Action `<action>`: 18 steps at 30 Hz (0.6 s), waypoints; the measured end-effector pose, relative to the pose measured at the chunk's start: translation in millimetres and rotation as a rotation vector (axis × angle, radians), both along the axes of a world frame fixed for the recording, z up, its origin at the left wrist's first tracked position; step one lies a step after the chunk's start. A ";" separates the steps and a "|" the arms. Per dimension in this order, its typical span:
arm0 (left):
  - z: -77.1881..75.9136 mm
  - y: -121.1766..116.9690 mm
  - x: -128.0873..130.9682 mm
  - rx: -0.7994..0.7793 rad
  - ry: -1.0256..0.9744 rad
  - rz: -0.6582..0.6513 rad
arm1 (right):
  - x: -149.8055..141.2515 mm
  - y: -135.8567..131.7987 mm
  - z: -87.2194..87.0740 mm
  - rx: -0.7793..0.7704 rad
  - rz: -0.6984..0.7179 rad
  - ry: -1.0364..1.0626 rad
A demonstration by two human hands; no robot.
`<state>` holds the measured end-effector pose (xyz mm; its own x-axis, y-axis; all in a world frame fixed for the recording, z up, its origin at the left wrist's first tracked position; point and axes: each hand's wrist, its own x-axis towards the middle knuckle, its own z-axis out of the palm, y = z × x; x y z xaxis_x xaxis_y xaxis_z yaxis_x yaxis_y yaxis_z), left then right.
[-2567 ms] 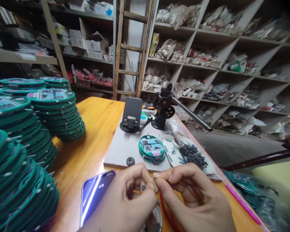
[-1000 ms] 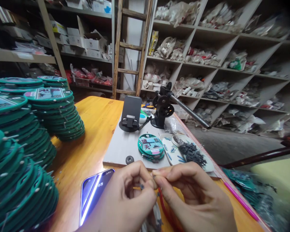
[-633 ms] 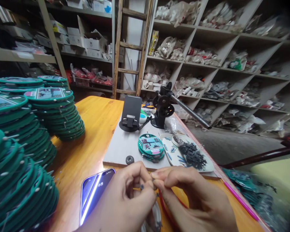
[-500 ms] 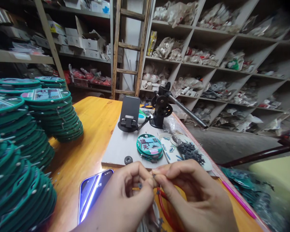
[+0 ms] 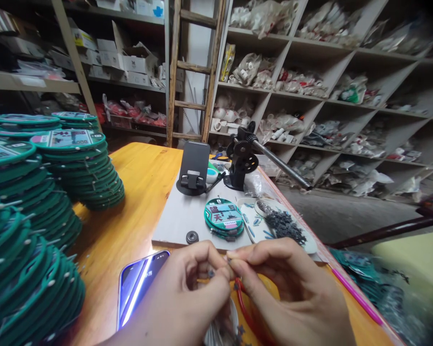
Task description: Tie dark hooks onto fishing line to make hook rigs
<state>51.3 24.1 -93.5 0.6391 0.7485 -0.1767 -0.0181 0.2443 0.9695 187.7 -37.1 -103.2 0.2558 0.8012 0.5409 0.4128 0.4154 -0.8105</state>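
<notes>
Step in hand, judged: fine two-handed fingertip work. Left hand (image 5: 194,293) and right hand (image 5: 291,288) meet fingertip to fingertip, both grips pinching a tiny dark grey piece (image 5: 229,261), mostly hidden, above the yellow-orange wooden counter (image 5: 140,163); thin red strand (image 5: 242,304) curves just below. Next move seems to call for steady, aligned fingertips. Writing: round green-rimmed printed disc (image 5: 223,215) reads 天, rest unclear; blue-edged phone (image 5: 142,283) shows blurred white characters, no brand legible

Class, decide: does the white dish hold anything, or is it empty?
Not empty: small dark pieces lie heaped across the right of the white dish.
</notes>
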 end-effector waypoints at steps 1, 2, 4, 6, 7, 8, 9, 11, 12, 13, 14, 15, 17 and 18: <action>0.5 -0.3 -0.1 -0.001 0.005 0.003 | 0.4 -0.5 -0.5 -0.003 0.005 -0.020; 1.0 -0.5 -0.3 0.003 0.013 0.005 | 0.8 -1.0 -0.9 -0.006 0.009 -0.038; 1.3 -0.4 -0.8 0.014 0.038 0.005 | 2.0 -1.7 -1.6 -0.014 0.014 -0.065; 0.2 0.3 -1.1 0.017 0.058 0.005 | 3.0 -1.9 -2.0 -0.017 0.013 -0.083; -0.7 0.8 -1.1 0.020 0.065 0.005 | 3.4 -1.8 -2.1 -0.016 0.015 -0.093; -1.8 1.4 -0.9 0.021 0.069 0.006 | 3.6 -1.7 -2.1 -0.009 0.018 -0.103; -3.0 2.0 -0.6 0.024 0.073 0.006 | 3.5 -1.6 -2.1 -0.006 0.020 -0.110; -4.8 3.2 0.3 0.024 0.073 -0.006 | 3.1 -1.5 -1.7 0.001 0.027 -0.117; -5.4 3.8 0.8 0.025 0.074 -0.013 | 2.7 -1.5 -1.5 0.003 0.026 -0.116; -5.7 4.2 1.2 0.025 0.072 -0.019 | 2.4 -1.5 -1.4 0.000 0.024 -0.112; -5.8 4.4 1.5 0.027 0.073 -0.019 | 2.1 -1.4 -1.2 -0.005 0.022 -0.107; -5.8 4.4 1.6 0.028 0.071 -0.021 | 1.9 -1.2 -1.2 -0.012 0.023 -0.101; -5.4 3.9 1.3 0.020 0.060 -0.021 | 1.8 -0.5 -1.2 -0.031 0.022 -0.073; -5.1 3.5 0.9 0.012 0.051 -0.017 | 1.6 0.1 -1.1 -0.041 0.018 -0.052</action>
<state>52.2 27.5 -98.6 0.6424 0.7396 -0.2008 0.0359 0.2327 0.9719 189.4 -37.0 -104.3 0.2135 0.8271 0.5200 0.4476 0.3903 -0.8046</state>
